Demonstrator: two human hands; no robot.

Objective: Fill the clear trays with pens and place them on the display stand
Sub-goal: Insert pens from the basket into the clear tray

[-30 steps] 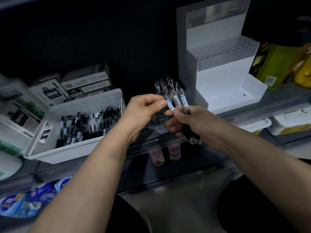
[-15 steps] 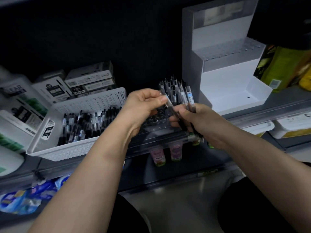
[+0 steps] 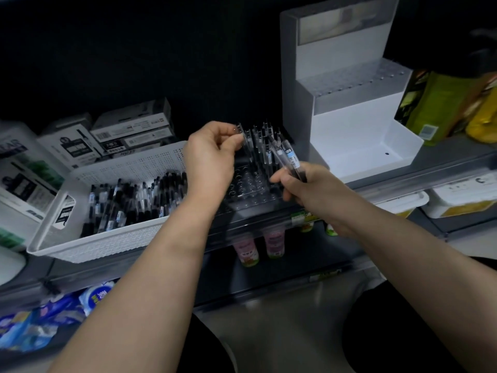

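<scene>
Clear tray (image 3: 250, 196) between our hands; left hand (image 3: 209, 162) pinches a pen (image 3: 246, 146) over it, right hand (image 3: 304, 189) grips spare pens (image 3: 291, 160).

A white basket (image 3: 129, 168) patterned with small holes is showing black-and-clear pens (image 3: 126, 203), the display stand (image 3: 349, 141) is glowing white and grey against a black wall (image 3: 134, 49), pale blue labels are marking the held pens (image 3: 291, 157), and pink-labelled bottles (image 3: 274, 242) are showing below.

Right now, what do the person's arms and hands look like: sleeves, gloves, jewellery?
The left hand and right hand wear no gloves, and no ring shows on the visible fingers. The left forearm and right forearm carry no sleeve, watch or bracelet in view.
</scene>
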